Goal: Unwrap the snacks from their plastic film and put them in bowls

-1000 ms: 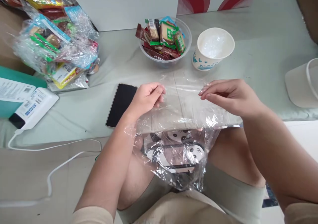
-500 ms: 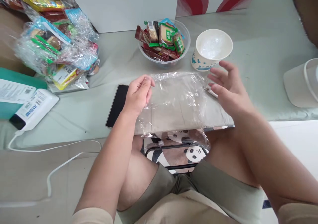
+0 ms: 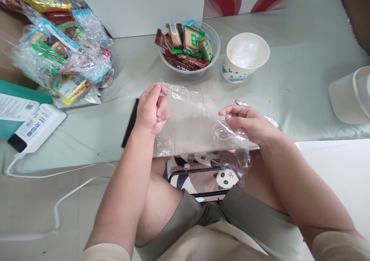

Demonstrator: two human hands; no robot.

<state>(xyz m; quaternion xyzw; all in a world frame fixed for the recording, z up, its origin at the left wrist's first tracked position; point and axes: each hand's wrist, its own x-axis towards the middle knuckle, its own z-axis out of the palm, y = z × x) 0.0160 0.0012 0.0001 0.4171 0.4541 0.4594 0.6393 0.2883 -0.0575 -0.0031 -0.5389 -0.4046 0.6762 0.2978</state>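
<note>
A clear plastic bag (image 3: 190, 120) lies crumpled on the near edge of the pale green table (image 3: 303, 60), with its lower part hanging over the edge above my lap. My left hand (image 3: 152, 108) pinches the bag's upper left corner, fingers closed on the film. My right hand (image 3: 248, 122) is closed on the bag's right side, thumb and fingers pinching the plastic. A black phone (image 3: 130, 124) lies partly hidden under my left hand.
A clear bowl (image 3: 189, 47) of wrapped snacks and a paper cup (image 3: 245, 58) with plastic inside stand beyond the bag. A heap of snack packets in plastic (image 3: 60, 53) lies at the far left, a white power bank (image 3: 33, 128) with its cable nearer. A white container (image 3: 351, 97) is at the right edge.
My right hand let go, lifted open toward the cup, then came back down and pinched the bag's right side. The bag has been drawn up onto the table and is more bunched.
</note>
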